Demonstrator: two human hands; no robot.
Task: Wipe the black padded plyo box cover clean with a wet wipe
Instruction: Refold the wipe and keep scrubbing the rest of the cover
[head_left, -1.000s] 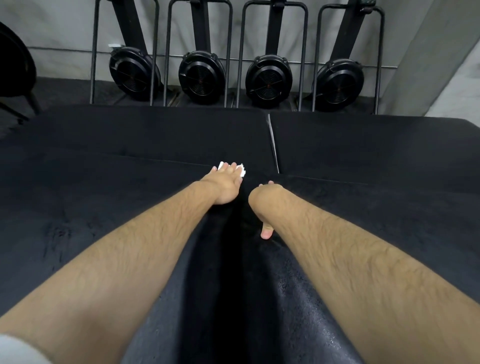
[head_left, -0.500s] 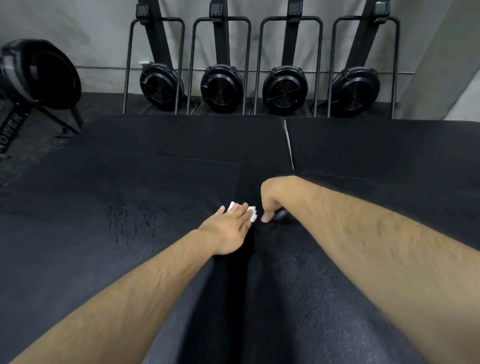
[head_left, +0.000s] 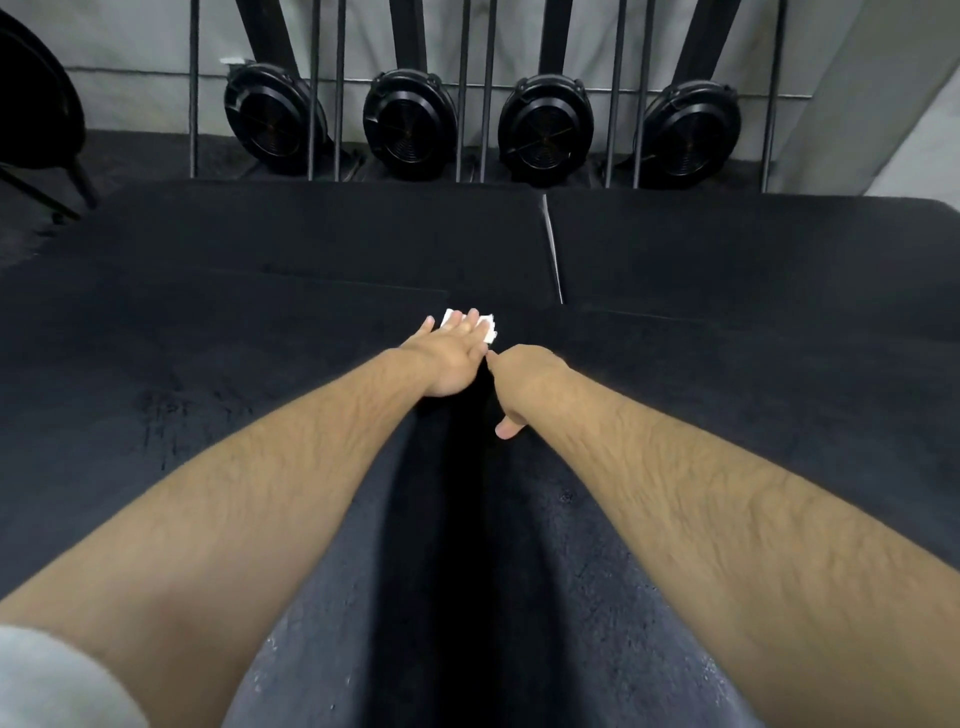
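The black padded cover (head_left: 260, 364) fills most of the view. It lies flat and spreads wider from left to right than from near to far, so its long axis probably runs across the person, though its ends leave the picture. It looks soft, thick and grainy, likely to give under pressure and too bulky to lift, so it is best steadied by pressing down on top. Beyond its far edge stand four rowing machines (head_left: 545, 130). The left hand (head_left: 452, 358) lies flat with fingers straight, pressing the wipe (head_left: 489, 330) onto the cover near the far middle. The right hand (head_left: 524, 379) rests just beside it, knuckles up; whether its hidden fingers grip anything I cannot tell. The wipe is small, white, limp and folded. It lies crosswise and pokes out past the fingertips toward the machines.
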